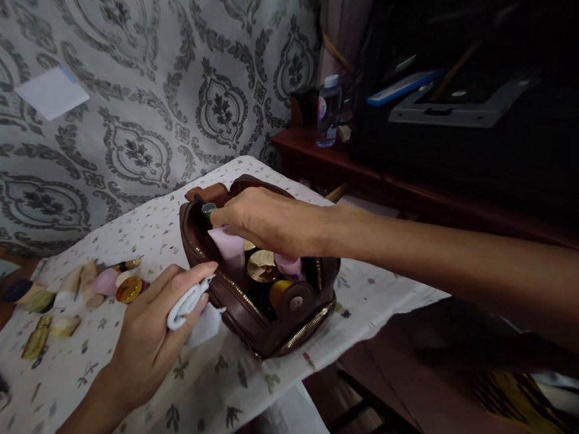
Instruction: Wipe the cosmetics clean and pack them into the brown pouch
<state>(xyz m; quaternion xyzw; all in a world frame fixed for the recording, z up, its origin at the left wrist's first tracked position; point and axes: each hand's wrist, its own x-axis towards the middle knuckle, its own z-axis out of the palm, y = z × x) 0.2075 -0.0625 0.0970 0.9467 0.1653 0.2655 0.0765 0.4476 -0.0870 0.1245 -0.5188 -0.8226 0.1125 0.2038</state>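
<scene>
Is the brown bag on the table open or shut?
Open: the brown bag's zippered edges are parted, the right hand reaches in, and a lilac tube and other containers show inside.

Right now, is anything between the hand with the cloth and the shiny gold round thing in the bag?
Yes. The near wall of the brown bag stands between the left hand and the gold round thing. The bag's top is open, though.
</scene>
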